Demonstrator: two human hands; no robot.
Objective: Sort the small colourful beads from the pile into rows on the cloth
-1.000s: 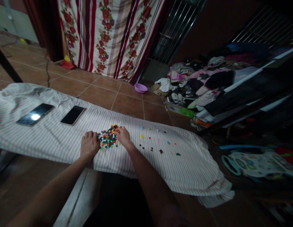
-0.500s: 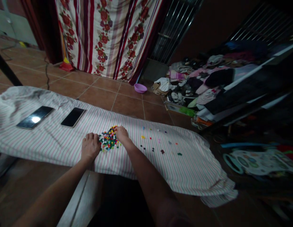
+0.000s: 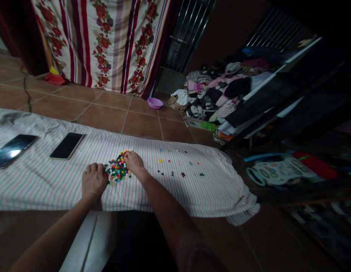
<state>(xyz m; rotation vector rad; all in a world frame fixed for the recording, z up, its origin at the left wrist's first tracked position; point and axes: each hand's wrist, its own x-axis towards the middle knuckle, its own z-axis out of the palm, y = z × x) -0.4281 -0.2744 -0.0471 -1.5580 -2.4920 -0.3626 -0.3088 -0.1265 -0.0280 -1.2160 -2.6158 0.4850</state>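
A heap of tiny multicoloured pieces point(image 3: 117, 170) lies on a striped cloth in front of me. Along its left edge rests my left hand point(image 3: 93, 180), palm down, its fingers loosely bent on the cloth and nothing visible in them. At the heap's upper right, my right hand point(image 3: 134, 161) has thumb and fingertips pinched together among the pieces. Whatever is between those fingertips is too small to make out. To the right, small groups of pieces sit spaced apart in rows, among them a yellow cluster point(image 3: 160, 161), a dark red cluster point(image 3: 183, 174) and a dark green one point(image 3: 202, 174).
The striped cloth point(image 3: 215, 196) covers a long surface. Two phones, a larger one point(image 3: 13, 150) and a smaller one point(image 3: 67, 146), lie at the left. Beyond are a purple basin point(image 3: 155, 103) on the tiles, a floral curtain point(image 3: 115, 41) and piled clothes point(image 3: 218, 87).
The whole view has shifted, so everything sits further left. Both hands stay at the heap; my right fingertips remain pinched at its upper right edge.
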